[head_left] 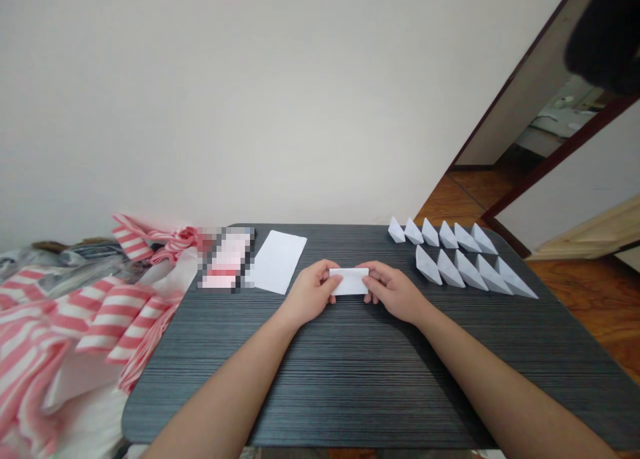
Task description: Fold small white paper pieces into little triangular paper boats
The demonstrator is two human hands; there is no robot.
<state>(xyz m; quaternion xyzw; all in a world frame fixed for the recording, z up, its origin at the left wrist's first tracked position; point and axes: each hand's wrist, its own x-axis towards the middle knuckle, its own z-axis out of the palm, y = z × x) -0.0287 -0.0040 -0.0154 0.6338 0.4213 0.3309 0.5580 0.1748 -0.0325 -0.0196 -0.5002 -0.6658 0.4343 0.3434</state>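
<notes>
My left hand and my right hand hold a small folded white paper between them, pinching its short ends above the middle of the table. A flat white paper sheet lies just beyond and to the left of my left hand, not touching it. To the right, several folded paper boats stand in a back row and a front row, clear of my right hand.
The dark grey wood-grain table has rounded corners. A pixelated, blurred object lies at its far left. Pink-and-white striped plastic bags heap beyond the left edge. A doorway and wooden floor lie right.
</notes>
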